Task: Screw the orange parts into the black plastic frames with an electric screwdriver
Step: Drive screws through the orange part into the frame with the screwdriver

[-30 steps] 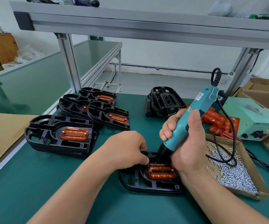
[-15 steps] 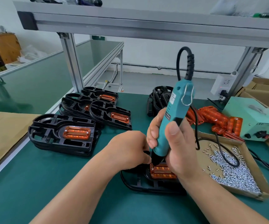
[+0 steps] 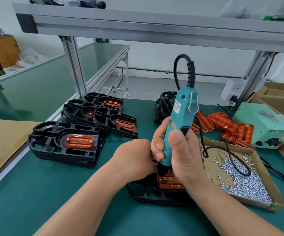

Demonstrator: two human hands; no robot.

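A black plastic frame (image 3: 148,195) lies on the green mat in front of me with an orange part (image 3: 168,183) seated in it. My right hand (image 3: 177,150) grips a teal electric screwdriver (image 3: 178,120) nearly upright, its black tip down at the orange part's left end. My left hand (image 3: 134,159) sits curled on the frame just left of the tip; its fingertips are hidden. Finished frames with orange parts (image 3: 64,142) lie stacked at the left. Loose orange parts (image 3: 223,123) are heaped at the right.
A shallow cardboard tray (image 3: 274,200) of several small screws sits right of my hand, with the screwdriver's cable looping over it. A pale green power box (image 3: 265,126) stands far right. More black frames (image 3: 163,104) stand behind. An aluminium shelf frame (image 3: 74,65) rises overhead.
The screwdriver swung from a slant to nearly upright and its tip came down onto the orange part's left end. My left hand stayed on the frame.
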